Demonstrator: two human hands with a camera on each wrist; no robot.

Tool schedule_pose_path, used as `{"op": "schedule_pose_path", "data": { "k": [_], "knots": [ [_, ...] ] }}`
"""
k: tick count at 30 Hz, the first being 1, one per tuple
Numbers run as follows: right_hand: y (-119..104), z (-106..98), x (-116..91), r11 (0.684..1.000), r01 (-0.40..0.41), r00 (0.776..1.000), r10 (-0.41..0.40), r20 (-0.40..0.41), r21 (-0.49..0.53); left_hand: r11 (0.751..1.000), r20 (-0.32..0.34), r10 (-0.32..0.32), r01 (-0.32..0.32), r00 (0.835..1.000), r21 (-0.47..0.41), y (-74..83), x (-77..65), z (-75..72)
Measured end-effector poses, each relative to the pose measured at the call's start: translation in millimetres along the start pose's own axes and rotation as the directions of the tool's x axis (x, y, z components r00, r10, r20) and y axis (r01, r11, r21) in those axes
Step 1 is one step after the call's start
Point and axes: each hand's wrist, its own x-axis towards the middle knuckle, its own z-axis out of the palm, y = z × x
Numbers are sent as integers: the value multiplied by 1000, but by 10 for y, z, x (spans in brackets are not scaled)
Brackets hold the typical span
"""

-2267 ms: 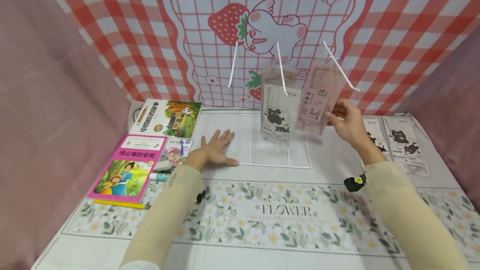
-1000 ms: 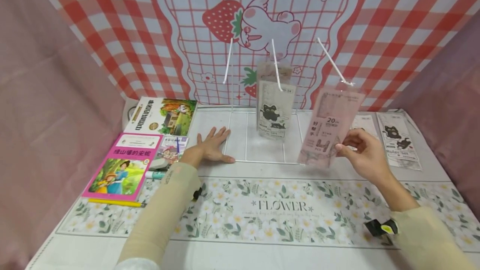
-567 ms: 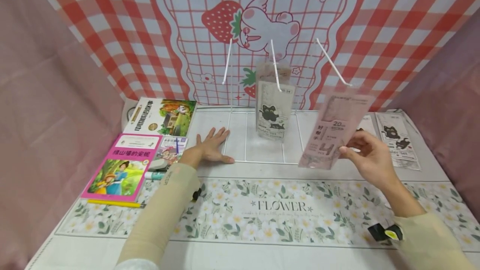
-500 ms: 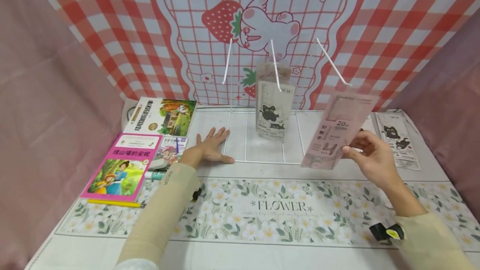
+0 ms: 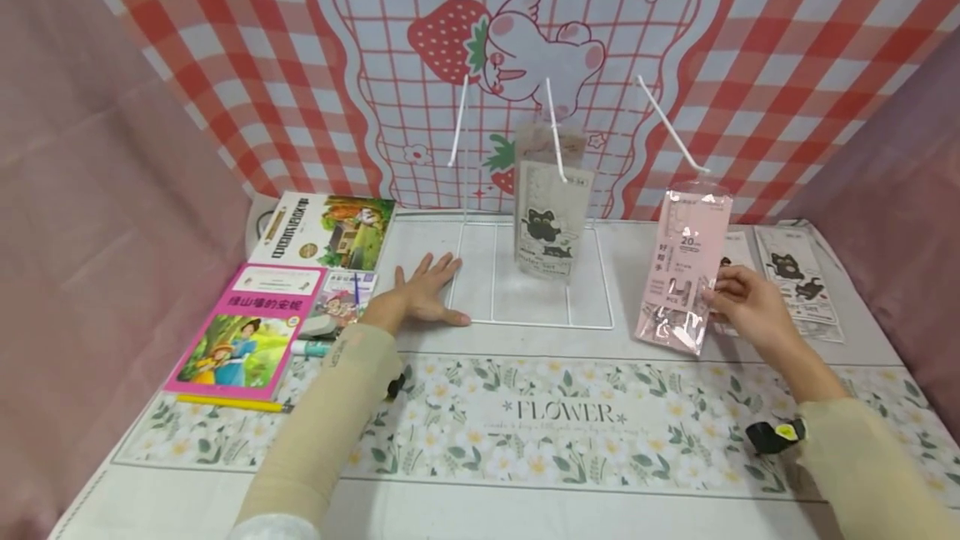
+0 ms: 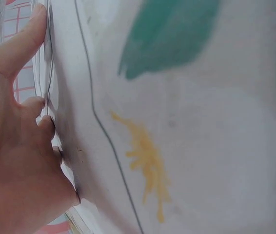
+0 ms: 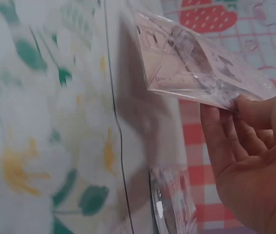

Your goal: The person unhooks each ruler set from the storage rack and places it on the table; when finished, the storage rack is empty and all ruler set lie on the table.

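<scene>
My right hand (image 5: 753,307) pinches the right edge of a pink ruler set packet (image 5: 686,261) between thumb and fingers. The packet's clear top lies right at the tip of the right hook (image 5: 672,125). In the right wrist view, rulers show through the packet's clear wrap (image 7: 177,53). My left hand (image 5: 426,294), fingers spread, rests at the left side of the white wire rack's base (image 5: 551,326). From the middle hook (image 5: 555,127) hangs a grey ruler set packet (image 5: 553,223) with black cats, with another packet behind it. The left hook (image 5: 459,122) carries nothing.
Ruler set packets (image 5: 798,277) lie on the table at the right, partly behind my right hand. At the left lie a pink book (image 5: 251,332), a white book (image 5: 326,227), a smaller booklet (image 5: 341,302), a marker (image 5: 310,348) and a yellow pencil (image 5: 232,402).
My right hand has drawn the pink packet forward along the right hook to its tip. In the last half second the packet has swung left and straightened. The left hand has stayed put.
</scene>
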Motion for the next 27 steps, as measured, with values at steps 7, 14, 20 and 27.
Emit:
{"op": "schedule_pose_path", "data": {
  "k": [7,14,20,27],
  "knots": [
    [91,-32,305,989,-99,994,103,29,-108,1000,9,-3,3,1000,-2,1,5,-8],
    [198,24,524,968,-213,976,217,16,-133,1000,12,-3,3,1000,10,13,-12,-23],
    [218,132,583,937,-320,946,324,5,-139,1000,11,-4,4,1000,10,14,-14,-30],
    [150,201,619,908,-399,915,402,0,-123,1000,11,-7,7,1000,6,4,-12,-15]
  ]
}}
